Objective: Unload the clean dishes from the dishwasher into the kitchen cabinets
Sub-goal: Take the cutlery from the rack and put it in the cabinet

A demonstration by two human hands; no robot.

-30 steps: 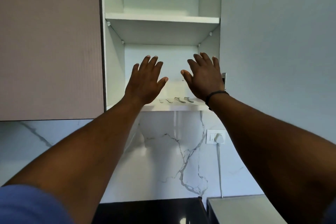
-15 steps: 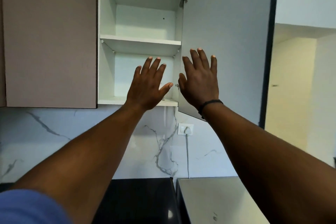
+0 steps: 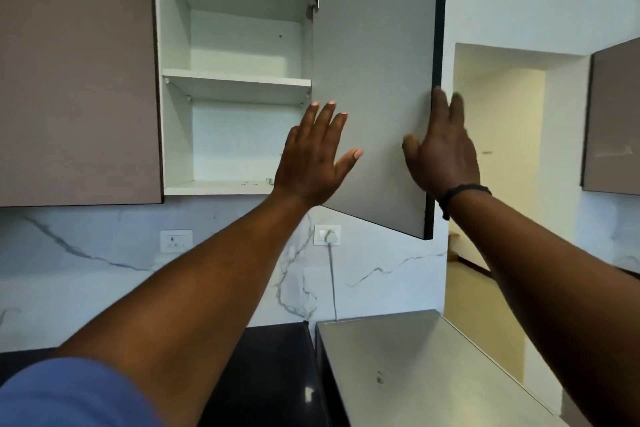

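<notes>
Observed: the cabinet (image 3: 235, 80) stands open at upper centre of the frame, its door (image 3: 374, 87) swung out to centre right. Small metal pieces, likely cutlery (image 3: 256, 182), lie on the lower shelf at frame centre; they are too small to identify with certainty. The upper shelf (image 3: 235, 81) shows nothing on it. No dishwasher is in view.

The right hand (image 3: 443, 152) is at the door's free edge, fingers straight and fairly close together, holding nothing; whether they touch the edge cannot be told, as the hand is blurred. The left hand (image 3: 313, 156) is raised in front of the door's inner face, fingers spread wide, empty.

Assessment: the step in hand appears to be closing the door. Recommended: push with flat fingers near the free edge, draw the left hand clear of the frame opening first, and ease the door home without slamming.
</notes>
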